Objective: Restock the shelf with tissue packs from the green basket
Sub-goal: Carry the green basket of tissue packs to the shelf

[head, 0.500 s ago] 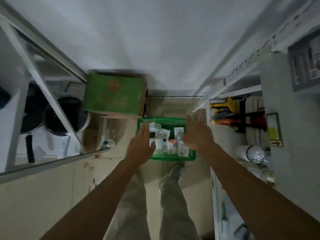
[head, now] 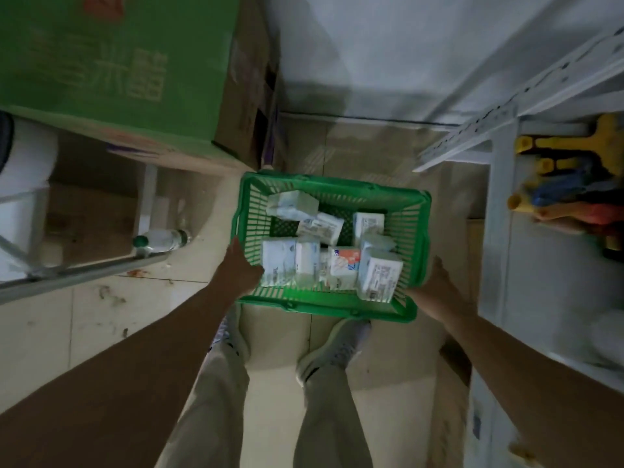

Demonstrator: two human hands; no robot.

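Left grip (head: 241,269), right grip (head: 436,286) round basket (head: 324,305)

Single head-worn view, looking steeply down at close range, floor (head: 84,332) and feet below

Rectangular green basket (head: 324,307) of slatted plastic, upright, open top, seen from above. Sits just left of the white metal shelf (head: 499,197), apart from its upright post. Holds a loose load of tissue packs (head: 380,278), mostly white wrappers with pale blue print. Along the near wall, four side by side on end, among them a red-printed pack (head: 344,265). Toward the far wall, three more tilted at odd angles, dark basket bottom showing between.
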